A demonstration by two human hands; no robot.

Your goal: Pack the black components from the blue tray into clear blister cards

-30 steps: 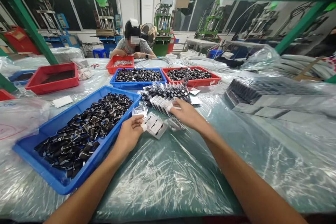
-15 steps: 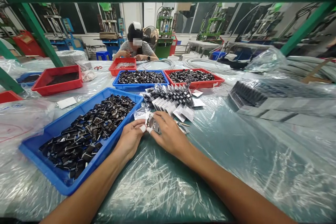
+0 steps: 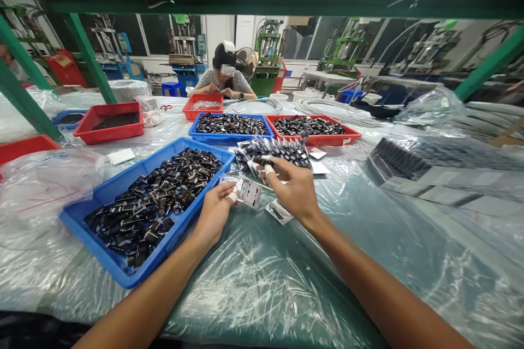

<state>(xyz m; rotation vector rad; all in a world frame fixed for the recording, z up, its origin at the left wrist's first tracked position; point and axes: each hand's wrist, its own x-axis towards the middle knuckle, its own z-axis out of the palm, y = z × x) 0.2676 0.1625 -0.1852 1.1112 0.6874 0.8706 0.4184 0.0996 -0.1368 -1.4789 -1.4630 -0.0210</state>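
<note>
You sit at a long table [image 3: 286, 294] draped in clear plastic sheeting, under a green shelf frame, with factory machines beyond the windows. At nine o'clock lies a crumpled plastic bag [image 3: 49, 180], and behind it, toward ten o'clock, a red tray [image 3: 109, 122]. Next comes the big blue tray [image 3: 102, 193], heaped with small black parts [image 3: 159, 196], running from eight toward eleven o'clock. Your left hand [image 3: 215, 212] rests just beside that tray's right wall, fingertips pinching a small clear packet [image 3: 249, 192] with a dark part inside. Your right hand [image 3: 292, 188] is just to the right of it, at about twelve o'clock; its fingers are curled and raised at the near edge of a fanned pile of filled packets [image 3: 278, 151], though what they pinch is too small to tell. Another loose packet [image 3: 279, 211] lies flat below that hand. Farther off at twelve, a co-worker [image 3: 224, 73] sits behind more trays. At two o'clock, rows of dark bagged stock [image 3: 409, 161] lie under plastic.
</note>
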